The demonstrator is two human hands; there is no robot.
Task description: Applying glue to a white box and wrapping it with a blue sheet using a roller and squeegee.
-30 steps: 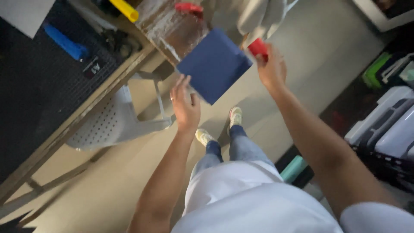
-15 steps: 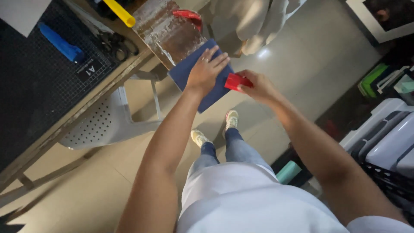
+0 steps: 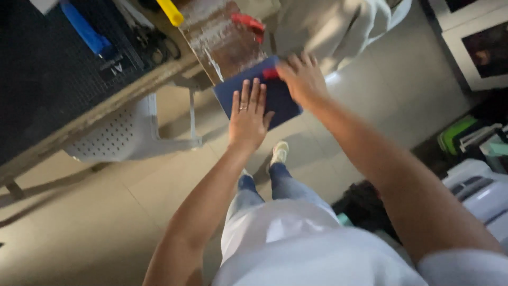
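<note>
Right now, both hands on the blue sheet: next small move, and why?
Probably draw the red piece across the dark blue sheet. The left hand lies flat on the sheet, pinning it, and the right hand presses the red piece near its top edge.

Both arms outstretched; left hand [image 3: 247, 114] flat, fingers spread; right hand [image 3: 302, 79] palm down

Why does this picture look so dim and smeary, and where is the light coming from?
Head view: dim overall; a bright glare patch on the floor beside the right hand; streaky reflections on the brown board; the left hand on the blue sheet looks soft, the arms casting floor shadows.
</note>
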